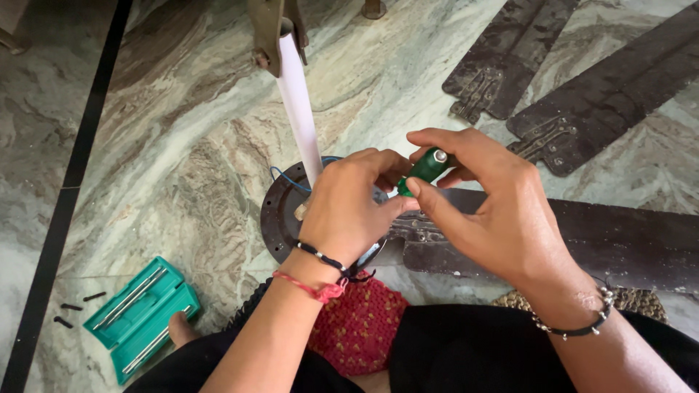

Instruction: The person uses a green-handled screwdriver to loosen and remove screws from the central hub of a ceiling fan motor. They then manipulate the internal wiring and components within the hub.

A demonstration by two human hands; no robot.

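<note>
Marble floor underneath: green bit case point(142, 318) lies open far left; left hand point(348, 211) presses, fingers curled, on the round fan motor point(280, 215); right hand point(495, 211) pinches a green screwdriver handle point(426, 169); loose fan blades point(582, 109) lie right.

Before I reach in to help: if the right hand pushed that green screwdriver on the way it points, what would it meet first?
Probably the left hand, which covers the tip of the green screwdriver held by the right hand; depth is unclear.

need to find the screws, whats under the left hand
Under the left hand lies a dark round motor plate joined to a blade. Any screws there are covered.
</note>
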